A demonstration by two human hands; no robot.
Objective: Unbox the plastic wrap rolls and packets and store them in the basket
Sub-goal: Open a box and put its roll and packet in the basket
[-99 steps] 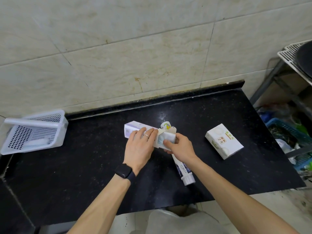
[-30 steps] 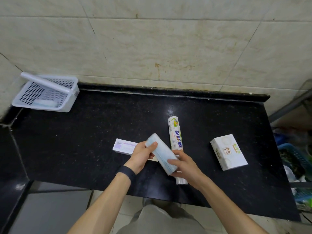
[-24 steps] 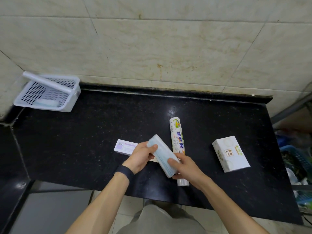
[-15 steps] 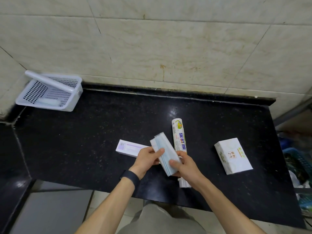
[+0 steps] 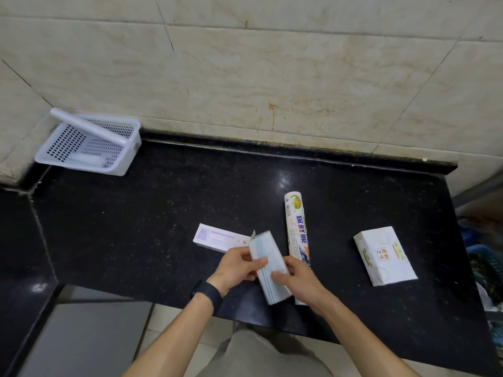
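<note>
Hands both on a pale blue packet (image 5: 268, 265), held just above the black countertop (image 5: 136, 227) near its front edge.

Head view, the only one: left hand (image 5: 236, 265) pinches the packet's left edge, thumb on top and fingers curled under, while the right hand (image 5: 298, 278) clamps the lower right side, so both are closed on it. An opened white and purple box (image 5: 217, 237) lies flat just behind the left hand, flap sticking up. A plastic wrap roll (image 5: 297, 229) with blue lettering lies just right of the packet, its near end hidden behind the right hand. A white box (image 5: 385, 255) sits well apart on the right. The white perforated basket (image 5: 89, 144) is way off in the back left corner against the tiled wall (image 5: 272, 63), with something pale inside, can't tell what. A black watch (image 5: 208, 291) is on the left wrist.
</note>
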